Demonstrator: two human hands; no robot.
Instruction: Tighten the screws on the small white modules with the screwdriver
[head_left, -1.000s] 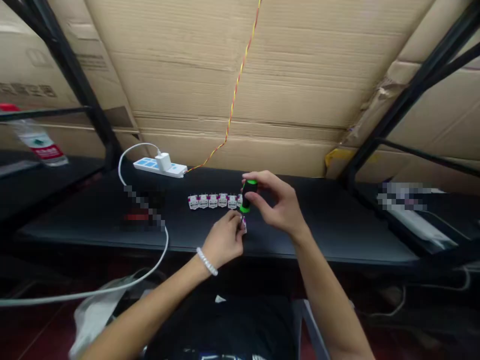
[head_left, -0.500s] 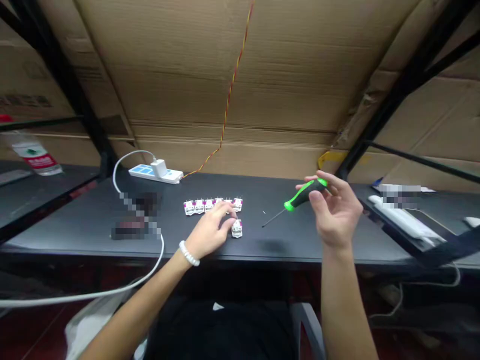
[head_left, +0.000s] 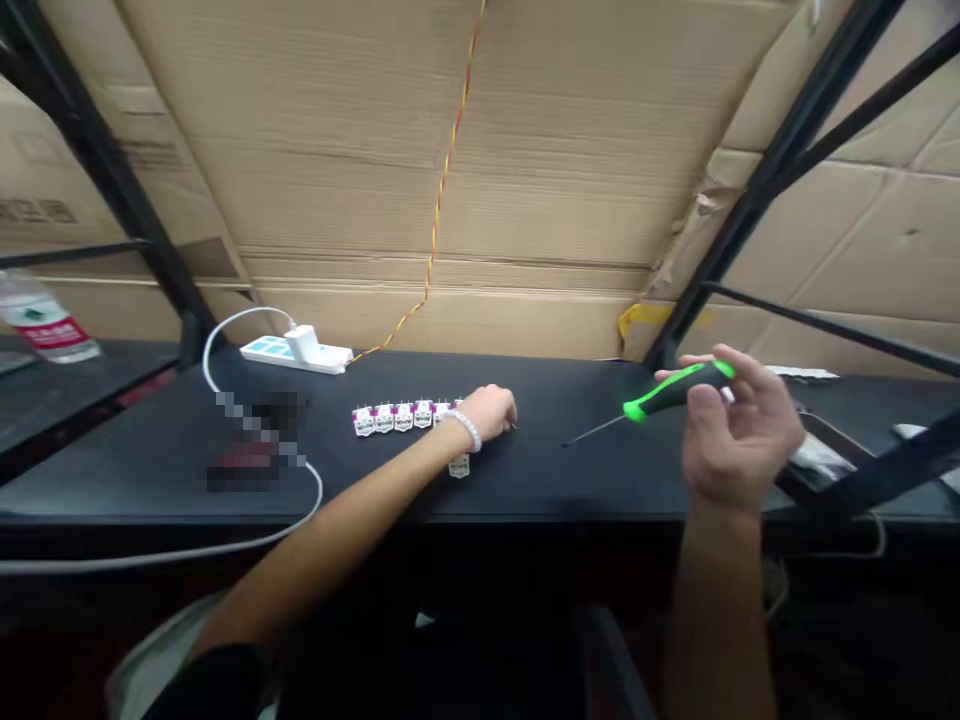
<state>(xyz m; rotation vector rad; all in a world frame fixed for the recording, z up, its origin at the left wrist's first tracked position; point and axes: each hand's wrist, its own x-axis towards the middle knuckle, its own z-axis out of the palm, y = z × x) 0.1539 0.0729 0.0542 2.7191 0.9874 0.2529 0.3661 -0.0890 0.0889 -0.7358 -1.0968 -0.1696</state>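
Note:
My left hand [head_left: 489,411], wearing a white beaded bracelet [head_left: 471,430], reaches over the desk with its fingertips pinched at a tiny silvery metal piece [head_left: 514,427]. Its exact kind is too small to make out. Under the wrist, a row of small white-and-purple blocks [head_left: 404,415] is partly covered. One separate block [head_left: 459,466] lies in front of the row, its upper part behind my forearm. On the right, my right hand [head_left: 739,435] holds a green-and-black screwdriver [head_left: 679,390] above the desk, its thin shaft angled down to the left.
A white power strip [head_left: 292,352] with a plugged-in charger stands at the back left, its white cable [head_left: 319,490] looping over the desk edge. Blurred-out items lie beside it. Black metal posts [head_left: 750,200] rise at both sides. Cardboard [head_left: 540,200] backs the desk.
My left hand has moved right, from the separate block to the tiny metal piece. My right hand with the screwdriver has shifted right. The view has turned slightly.

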